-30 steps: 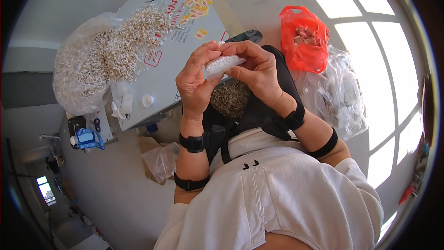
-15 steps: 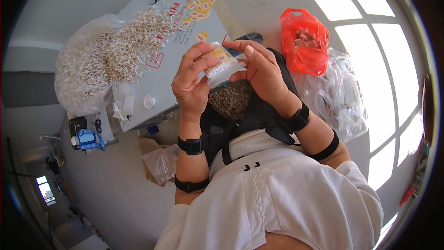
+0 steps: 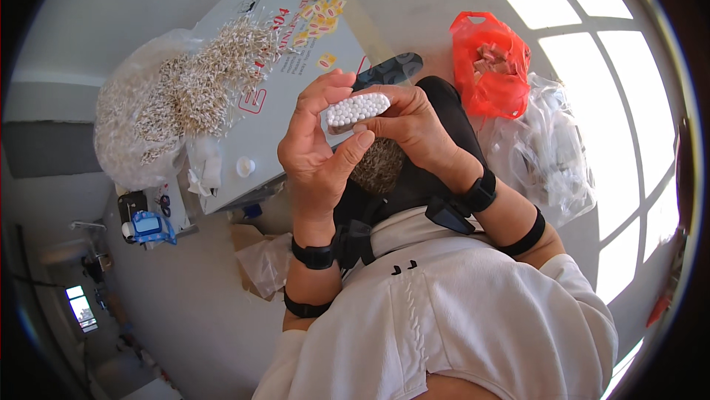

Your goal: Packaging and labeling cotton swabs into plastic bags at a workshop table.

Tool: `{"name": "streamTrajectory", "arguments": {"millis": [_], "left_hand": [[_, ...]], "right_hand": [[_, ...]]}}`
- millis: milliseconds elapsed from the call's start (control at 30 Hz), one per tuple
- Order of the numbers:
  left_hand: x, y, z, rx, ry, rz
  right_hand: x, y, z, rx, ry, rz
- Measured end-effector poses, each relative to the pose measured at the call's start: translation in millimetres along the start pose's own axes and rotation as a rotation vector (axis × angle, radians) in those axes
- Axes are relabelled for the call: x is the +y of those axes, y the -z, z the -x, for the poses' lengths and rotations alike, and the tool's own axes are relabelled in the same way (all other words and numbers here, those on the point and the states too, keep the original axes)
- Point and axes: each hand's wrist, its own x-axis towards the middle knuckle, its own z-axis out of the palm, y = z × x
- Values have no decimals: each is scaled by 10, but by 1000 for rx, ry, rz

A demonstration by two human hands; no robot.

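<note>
Both my hands hold a small oblong bundle of white round-tipped sticks (image 3: 357,109) in front of my chest. My left hand (image 3: 316,150) cups it from the left, with the thumb under the bundle. From the right, my right hand (image 3: 411,125) pinches it with the fingers curled over its end. Below the hands, in my lap, lies a loose heap of the same brownish sticks (image 3: 379,165) on dark cloth. Black bands sit on both wrists.
A flat cardboard box (image 3: 285,96) lies to the left, with several small yellow packets (image 3: 319,8) at its far end. A clear bag of loose sticks (image 3: 174,96) spills onto it. A red plastic bag (image 3: 489,62) and clear plastic bags (image 3: 551,152) lie to the right. A blue tool (image 3: 150,226) lies on the floor.
The bundle has turned in my hands, so its white tips now face up toward me. My left thumb has shifted beneath it and my right fingers have closed over its end.
</note>
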Motion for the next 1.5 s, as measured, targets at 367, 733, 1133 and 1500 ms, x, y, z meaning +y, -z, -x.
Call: {"name": "streamTrajectory", "arguments": {"millis": [367, 733, 1133, 1500], "left_hand": [[-134, -10, -66, -70, -29, -55], [-443, 143, -137, -161, 145, 201], [-708, 192, -108, -270, 300, 292], [-877, 207, -107, -303, 362, 237]], "right_hand": [[188, 59, -19, 122, 138, 75], [359, 159, -37, 116, 132, 209], [563, 272, -19, 123, 120, 607], [684, 380, -30, 139, 163, 682]]}}
